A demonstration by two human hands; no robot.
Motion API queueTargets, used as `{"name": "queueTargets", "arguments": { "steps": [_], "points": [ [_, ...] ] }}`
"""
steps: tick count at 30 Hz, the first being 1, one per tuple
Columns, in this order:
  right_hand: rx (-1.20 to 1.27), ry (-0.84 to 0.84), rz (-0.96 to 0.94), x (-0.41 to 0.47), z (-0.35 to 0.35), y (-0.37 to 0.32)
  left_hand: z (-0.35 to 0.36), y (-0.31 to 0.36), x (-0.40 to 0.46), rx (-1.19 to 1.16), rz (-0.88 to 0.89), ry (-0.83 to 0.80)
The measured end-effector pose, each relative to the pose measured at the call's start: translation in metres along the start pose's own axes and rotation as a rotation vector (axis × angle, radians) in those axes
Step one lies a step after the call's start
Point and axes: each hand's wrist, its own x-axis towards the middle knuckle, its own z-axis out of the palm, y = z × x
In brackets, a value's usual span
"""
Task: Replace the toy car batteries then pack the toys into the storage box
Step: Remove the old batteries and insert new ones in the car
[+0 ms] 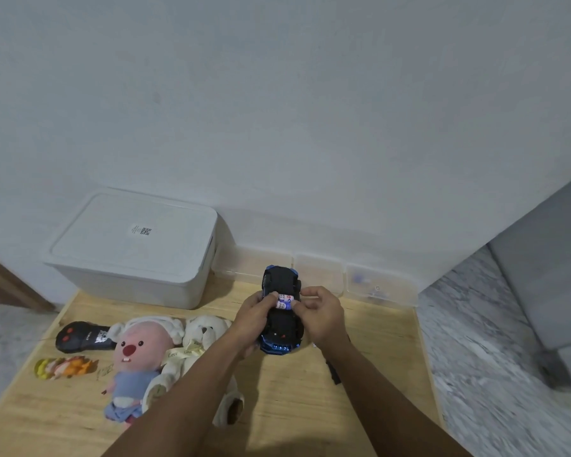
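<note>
I hold a blue toy car upside down above a wooden tabletop, its black underside facing me. The car's long axis runs from 12 o'clock, away from me, to 6 o'clock, with one shiny blue end nearest my body. My left hand cups the car's left flank in a closed grip. My right hand wraps the right flank, and its fingertips pinch in narrowly over the open battery bay.

2 batteries lie side by side in that bay, white with red and blue print. Each lies across the car, from 9 o'clock to 3 o'clock, at right angles to the car's length. They sit between my 2 thumbs, and the right hand touches them more closely, so I judge it the one to press or lift them. Whether they are fully seated I cannot tell.

At 10 o'clock from the car, against the wall, stands the white storage box, lid on. At 9 o'clock lie a pink plush toy, a cream teddy bear and a black remote control. A small black piece, perhaps the bay cover, lies at 5 o'clock.
</note>
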Motion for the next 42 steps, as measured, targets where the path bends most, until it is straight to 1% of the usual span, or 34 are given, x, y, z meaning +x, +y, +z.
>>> {"name": "queueTargets", "arguments": {
  "steps": [11, 15, 18, 21, 24, 27, 29, 30, 37, 39, 40, 42],
  "points": [
    [-0.114, 0.097, 0.023, -0.006, 0.006, 0.003, -0.002, -0.002, -0.002, 0.095, -0.021, -0.009],
    [-0.123, 0.072, 0.017, -0.007, 0.008, 0.008, -0.004, -0.004, -0.002, 0.12, -0.028, -0.017],
    [-0.083, 0.041, 0.06, -0.001, 0.002, 0.014, -0.008, -0.007, -0.002, 0.086, -0.057, -0.004],
    [-0.08, 0.101, 0.065, 0.006, -0.015, 0.025, -0.015, -0.005, -0.001, 0.037, -0.106, 0.011],
    [-0.253, 0.121, 0.043, 0.013, -0.033, 0.043, -0.02, -0.002, 0.0, -0.013, -0.14, 0.015],
    [-0.489, 0.029, 0.042, 0.015, -0.039, 0.055, -0.022, -0.003, 0.001, -0.091, -0.196, -0.002],
    [-0.566, -0.059, 0.116, 0.011, -0.037, 0.055, -0.022, -0.002, 0.001, -0.146, -0.224, -0.022],
    [-0.594, -0.071, 0.12, 0.009, -0.035, 0.056, -0.021, -0.003, 0.002, -0.159, -0.23, -0.027],
    [-0.827, -0.055, 0.036, 0.003, -0.016, 0.061, -0.016, -0.003, 0.002, -0.136, -0.236, 0.007],
    [-0.82, -0.034, 0.024, 0.003, -0.014, 0.058, -0.016, -0.002, 0.002, -0.134, -0.224, 0.023],
    [-0.775, -0.012, 0.007, 0.003, -0.013, 0.055, -0.017, -0.001, 0.002, -0.134, -0.214, 0.029],
    [-0.606, 0.061, -0.043, 0.006, -0.012, 0.05, -0.018, 0.001, 0.003, -0.142, -0.193, 0.039]
  ]
}}
